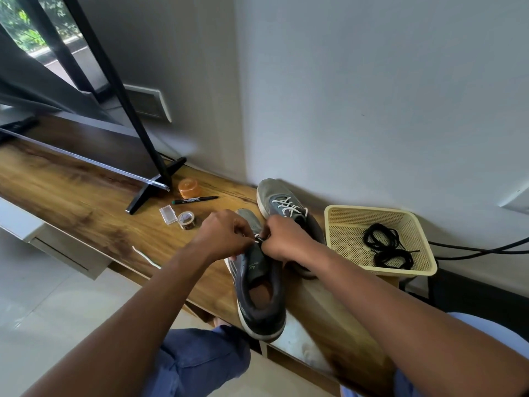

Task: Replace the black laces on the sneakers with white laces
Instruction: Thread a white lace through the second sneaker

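A grey sneaker [259, 285] lies on the wooden shelf [86, 207], heel toward me. My left hand [226, 234] and my right hand [282, 239] meet over its eyelets, each pinching the white lace [257, 238]. A loose end of that white lace trails off to the left on the wood. The second grey sneaker [282, 204] stands behind, laced in white. Black laces [385, 247] lie coiled in the cream basket [343, 239]. My hands hide most of the near shoe's eyelets.
A TV stand foot [154, 187] and screen edge occupy the left. An orange lid [189, 188], black marker [196, 199], small clear box [168, 214] and tape roll [186, 220] sit near the shoes. Cables [472, 249] run behind the basket. The wall is close behind.
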Demonstrator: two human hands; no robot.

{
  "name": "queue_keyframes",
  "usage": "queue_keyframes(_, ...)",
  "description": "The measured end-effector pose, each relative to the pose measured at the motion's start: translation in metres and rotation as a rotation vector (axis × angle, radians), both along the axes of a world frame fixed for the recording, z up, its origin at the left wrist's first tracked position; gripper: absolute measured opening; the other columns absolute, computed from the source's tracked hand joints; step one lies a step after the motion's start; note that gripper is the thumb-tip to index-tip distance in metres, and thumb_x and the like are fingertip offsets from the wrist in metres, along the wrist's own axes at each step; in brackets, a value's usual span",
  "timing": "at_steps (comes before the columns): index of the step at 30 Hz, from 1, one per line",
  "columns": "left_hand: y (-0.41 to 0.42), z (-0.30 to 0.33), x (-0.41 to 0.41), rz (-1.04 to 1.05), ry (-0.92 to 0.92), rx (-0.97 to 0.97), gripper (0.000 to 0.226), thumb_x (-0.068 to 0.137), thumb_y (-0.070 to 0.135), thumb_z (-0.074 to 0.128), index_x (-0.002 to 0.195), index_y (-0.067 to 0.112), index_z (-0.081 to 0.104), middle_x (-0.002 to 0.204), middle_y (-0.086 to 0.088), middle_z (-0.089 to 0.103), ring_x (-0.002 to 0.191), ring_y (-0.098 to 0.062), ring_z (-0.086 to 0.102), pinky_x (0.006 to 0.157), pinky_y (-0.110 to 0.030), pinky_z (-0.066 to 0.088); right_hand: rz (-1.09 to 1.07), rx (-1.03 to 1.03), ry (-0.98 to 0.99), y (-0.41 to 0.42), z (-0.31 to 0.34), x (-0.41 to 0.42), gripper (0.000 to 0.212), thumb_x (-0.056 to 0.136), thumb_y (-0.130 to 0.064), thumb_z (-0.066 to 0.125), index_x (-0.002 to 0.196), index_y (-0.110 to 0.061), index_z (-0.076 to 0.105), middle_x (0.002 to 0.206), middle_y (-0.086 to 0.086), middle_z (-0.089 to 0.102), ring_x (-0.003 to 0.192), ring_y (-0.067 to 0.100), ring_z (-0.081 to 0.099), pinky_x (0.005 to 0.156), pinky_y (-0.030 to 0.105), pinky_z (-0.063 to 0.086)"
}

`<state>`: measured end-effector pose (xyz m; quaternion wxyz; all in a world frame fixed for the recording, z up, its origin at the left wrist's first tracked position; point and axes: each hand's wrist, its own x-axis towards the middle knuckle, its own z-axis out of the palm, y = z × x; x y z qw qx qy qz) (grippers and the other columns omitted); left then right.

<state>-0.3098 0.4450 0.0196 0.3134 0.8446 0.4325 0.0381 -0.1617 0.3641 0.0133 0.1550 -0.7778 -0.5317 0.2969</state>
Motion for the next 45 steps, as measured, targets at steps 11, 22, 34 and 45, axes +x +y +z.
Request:
queue_keyframes(11, -0.012, -0.016, 0.010, 0.160, 0.009, 0.166, 0.008, 0.087, 0.031, 0.078, 0.089, 0.025, 0.083, 0.090, 0.008, 0.076, 0.089, -0.014, 0.071, 0.082, -0.031, 0.058, -0.165, -0.019, 0.124, 0.003, -0.014, 0.007, 0.024, 0.080, -0.006, 0.058, 0.101, -0.011, 0.068, 0.093, 0.010, 0.067, 0.084, 0.028, 0.067, 0.069, 0.032, 0.057)
queue_keyframes(22, -0.018, -0.022, 0.012, 0.237, -0.024, 0.064, 0.008, 0.088, 0.032, 0.078, 0.085, 0.027, 0.083, 0.083, 0.010, 0.075, 0.085, -0.012, 0.070, 0.080, -0.032, 0.060, -0.216, -0.025, 0.175, -0.001, -0.013, 0.008, 0.021, 0.082, -0.004, 0.057, 0.096, -0.009, 0.073, 0.091, 0.011, 0.068, 0.082, 0.027, 0.067, 0.062, 0.029, 0.050)
queue_keyframes(34, -0.021, -0.020, 0.017, 0.340, -0.033, -0.006, 0.006, 0.086, 0.029, 0.077, 0.083, 0.028, 0.082, 0.086, 0.010, 0.076, 0.087, -0.013, 0.070, 0.081, -0.034, 0.062, -0.201, -0.026, 0.202, -0.002, -0.009, 0.008, 0.031, 0.083, 0.001, 0.055, 0.098, -0.016, 0.077, 0.093, 0.009, 0.073, 0.089, 0.027, 0.071, 0.065, 0.030, 0.056)
queue_keyframes(45, -0.024, -0.025, 0.023, 0.341, -0.027, 0.007, 0.010, 0.088, 0.029, 0.074, 0.082, 0.024, 0.080, 0.088, 0.005, 0.075, 0.087, -0.017, 0.070, 0.080, -0.036, 0.062, -0.111, 0.000, 0.113, -0.010, -0.003, 0.005, 0.035, 0.085, -0.007, 0.062, 0.117, -0.015, 0.075, 0.113, 0.007, 0.072, 0.107, 0.026, 0.066, 0.096, 0.041, 0.057)
